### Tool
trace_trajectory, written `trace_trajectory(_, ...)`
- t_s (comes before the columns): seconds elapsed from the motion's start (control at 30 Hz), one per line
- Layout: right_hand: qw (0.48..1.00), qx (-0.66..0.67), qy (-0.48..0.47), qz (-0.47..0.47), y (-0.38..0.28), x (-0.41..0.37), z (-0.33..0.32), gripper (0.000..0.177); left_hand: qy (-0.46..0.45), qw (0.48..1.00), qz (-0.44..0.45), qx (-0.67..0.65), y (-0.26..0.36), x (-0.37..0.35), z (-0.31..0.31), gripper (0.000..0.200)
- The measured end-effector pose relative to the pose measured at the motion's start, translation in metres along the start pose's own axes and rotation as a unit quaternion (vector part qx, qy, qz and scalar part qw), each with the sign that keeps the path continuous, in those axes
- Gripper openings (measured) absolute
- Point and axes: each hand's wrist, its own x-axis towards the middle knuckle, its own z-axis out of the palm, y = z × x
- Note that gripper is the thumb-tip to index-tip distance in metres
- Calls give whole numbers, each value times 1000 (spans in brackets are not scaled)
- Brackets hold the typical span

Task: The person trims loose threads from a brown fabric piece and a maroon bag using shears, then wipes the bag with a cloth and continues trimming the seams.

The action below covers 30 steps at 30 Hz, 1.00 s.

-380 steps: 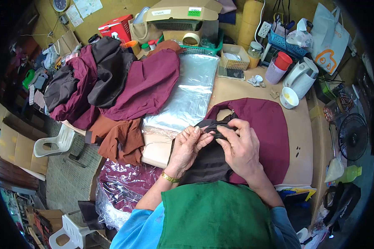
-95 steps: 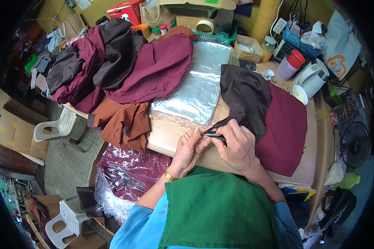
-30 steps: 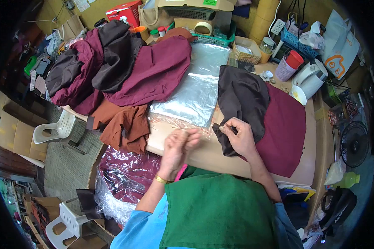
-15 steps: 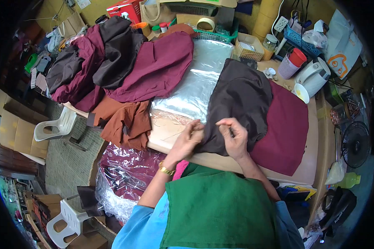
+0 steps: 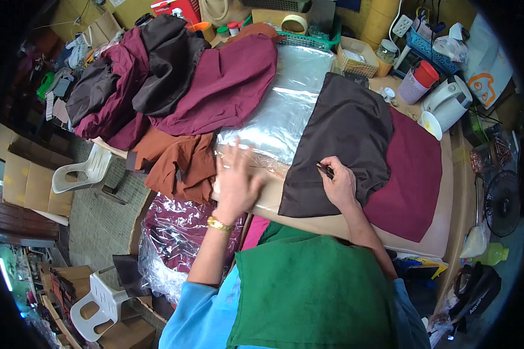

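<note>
A dark brown cloth (image 5: 340,139) lies spread flat on the table, overlapping a maroon cloth (image 5: 413,174) at its right. My right hand (image 5: 339,183) rests on the brown cloth's lower part and pinches a fold of it together with what looks like a thin dark strip. My left hand (image 5: 236,180), fingers spread and blurred, hovers over the clear plastic sheets (image 5: 276,119) near the table's left front edge, holding nothing. A gold watch sits on that wrist.
A heap of maroon, brown and rust garments (image 5: 169,87) covers the table's left. A white kettle (image 5: 451,102), red-lidded cup (image 5: 420,81), baskets and tape rolls stand at the back. A plastic bag of cloth (image 5: 174,244) and white chairs (image 5: 84,174) sit below left.
The brown cloth has been spread flatter and wider across the table. My left hand left the cloth's edge and swung left over the plastic sheets. My right hand stays on the cloth.
</note>
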Motion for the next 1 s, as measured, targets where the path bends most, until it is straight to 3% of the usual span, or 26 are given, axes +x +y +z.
trace_trajectory(0.03,1000,-18,-10,-1,1,-1,-1,16,-116,993,8,24,4,-9,11,72)
trace_trajectory(0.1,1000,-8,-10,1,4,-1,-3,17,-165,981,59,79,13,-33,-4,68)
trace_trajectory(0.13,1000,3,-9,6,4,-1,-2,17,-289,956,50,1,13,-34,-31,65)
trace_trajectory(0.17,1000,5,-10,6,4,-2,-1,17,-408,909,38,-78,8,-35,-64,62)
trace_trajectory(0.23,1000,10,-16,14,2,-1,-1,18,-639,740,18,-209,-1,-19,-112,56)
trace_trajectory(0.27,1000,12,-15,12,1,0,-1,18,-576,770,-9,-275,1,-19,-126,52)
trace_trajectory(0.3,1000,6,-17,10,1,0,-2,18,-576,771,-8,-272,1,-18,-118,52)
trace_trajectory(0.33,1000,-2,-20,9,0,-1,-2,18,-399,888,-76,-216,1,-19,-100,55)
trace_trajectory(0.37,1000,0,-20,9,-1,0,-3,18,-201,958,-140,-148,1,-21,-79,58)
trace_trajectory(0.43,1000,-8,-6,-6,-3,-1,-3,17,-42,990,-21,131,0,-22,-28,71)
trace_trajectory(0.47,1000,-8,-2,-5,-2,-1,-2,17,-216,976,8,39,-8,-40,-6,85)
trace_trajectory(0.5,1000,6,3,-2,2,-1,-1,17,-196,974,97,60,14,-40,-21,73)
trace_trajectory(0.53,1000,19,5,3,4,-2,-2,16,-351,932,75,-42,14,-35,-39,65)
trace_trajectory(0.57,1000,17,5,5,5,-3,-3,16,-496,856,47,-140,10,-29,-61,58)
trace_trajectory(0.63,1000,12,8,-14,4,-1,-1,15,-463,793,69,-391,14,-15,-95,39)
trace_trajectory(0.67,1000,15,8,-15,2,1,1,15,-344,887,-21,-307,12,-13,-90,44)
trace_trajectory(0.7,1000,5,6,-16,2,0,0,15,-215,947,-110,-213,10,-12,-74,51)
trace_trajectory(0.73,1000,-6,1,-20,2,-1,-2,15,5,997,-17,71,0,-14,-44,62)
trace_trajectory(0.77,1000,-5,-2,-21,2,-1,-2,15,-47,991,-45,113,-9,-19,-31,71)
trace_trajectory(0.87,1000,-10,0,-17,2,-1,-2,15,-240,970,27,16,0,-49,-33,77)
trace_trajectory(0.9,1000,-5,2,-16,2,-1,-1,15,-242,970,27,14,5,-42,-48,77)
trace_trajectory(0.93,1000,0,0,-16,2,-2,-1,15,-463,870,-11,-169,10,-32,-62,81)
trace_trajectory(0.97,1000,-1,-3,-19,2,-1,-2,15,-637,691,-47,-337,15,-25,-73,85)
trace_trajectory(1.0,1000,-5,-5,-17,1,-1,-2,15,-467,825,24,-318,29,-31,-77,70)
